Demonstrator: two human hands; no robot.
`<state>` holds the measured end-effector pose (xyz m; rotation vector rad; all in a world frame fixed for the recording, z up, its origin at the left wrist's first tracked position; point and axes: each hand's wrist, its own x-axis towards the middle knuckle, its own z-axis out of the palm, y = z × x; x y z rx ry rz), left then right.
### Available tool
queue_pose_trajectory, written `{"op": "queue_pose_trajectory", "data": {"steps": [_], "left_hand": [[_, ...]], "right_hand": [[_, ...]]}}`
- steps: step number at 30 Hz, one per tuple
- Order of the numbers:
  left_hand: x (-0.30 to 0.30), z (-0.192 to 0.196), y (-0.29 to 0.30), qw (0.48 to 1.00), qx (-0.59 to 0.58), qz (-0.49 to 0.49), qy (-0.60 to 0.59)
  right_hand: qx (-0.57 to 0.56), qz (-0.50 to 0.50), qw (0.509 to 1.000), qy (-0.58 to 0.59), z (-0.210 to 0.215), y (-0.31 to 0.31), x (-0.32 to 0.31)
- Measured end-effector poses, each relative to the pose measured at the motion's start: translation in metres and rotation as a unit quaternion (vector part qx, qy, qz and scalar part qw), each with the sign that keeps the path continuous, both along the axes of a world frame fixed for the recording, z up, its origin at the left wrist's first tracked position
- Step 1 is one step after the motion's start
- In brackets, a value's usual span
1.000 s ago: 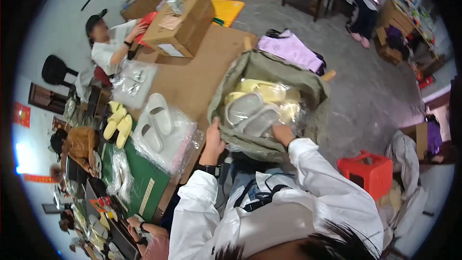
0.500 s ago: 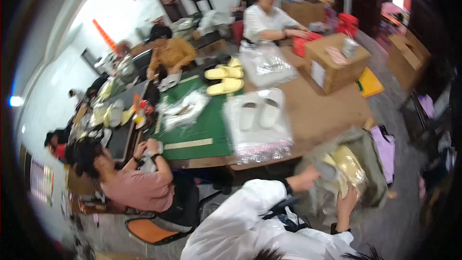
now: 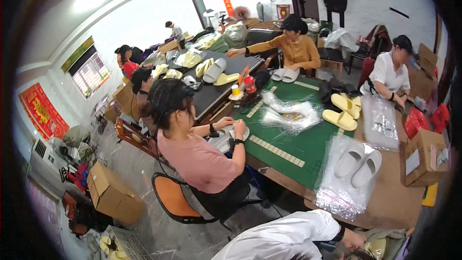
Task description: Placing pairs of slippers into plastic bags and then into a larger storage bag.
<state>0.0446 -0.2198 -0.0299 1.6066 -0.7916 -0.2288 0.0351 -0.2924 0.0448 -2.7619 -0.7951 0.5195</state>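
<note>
My left hand [image 3: 354,239] is at the bottom right, below a white sleeve and a black wristband. It reaches to the edge of a grey-green sack [image 3: 395,239]; its fingers are small and partly hidden, so what they hold cannot be made out. A yellow slipper [image 3: 377,247] shows in the mouth of the sack beside it. My right hand is out of view. On the table beyond, a pair of white slippers [image 3: 358,163] lies on clear plastic bags [image 3: 337,201].
A co-worker in pink [image 3: 202,149] sits to the left, handling a pale slipper. Others sit across the table. Yellow slippers [image 3: 340,113] and plastic wrap [image 3: 291,113] lie on the green mat [image 3: 269,150]. A cardboard box [image 3: 426,159] stands at the right, an orange chair [image 3: 174,197] nearer.
The view has swung left, so the table, sack and my left hand now appear farther right. My right hand has left the picture. A grey slipper at my left hand no longer shows.
</note>
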Motion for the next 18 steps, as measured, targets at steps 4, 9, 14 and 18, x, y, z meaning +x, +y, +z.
{"op": "queue_pose_trajectory", "data": {"steps": [4, 9, 14, 18], "left_hand": [[-0.03, 0.054, 0.037, 0.921, -0.034, -0.011, 0.387], [-0.037, 0.019, 0.138, 0.815, -0.188, -0.183, 0.517], [-0.081, 0.048, 0.181, 0.915, -0.093, 0.104, 0.379], [-0.124, 0.064, 0.225, 0.868, -0.216, 0.192, 0.404]], "right_hand": [[-0.04, -0.039, 0.996, -0.066, 0.001, 0.001, -0.003], [-0.043, 0.015, 0.985, -0.167, 0.012, 0.073, -0.018], [-0.067, -0.008, 0.966, -0.249, 0.011, 0.083, -0.035], [-0.104, -0.024, 0.943, -0.315, 0.013, 0.064, -0.042]]}}
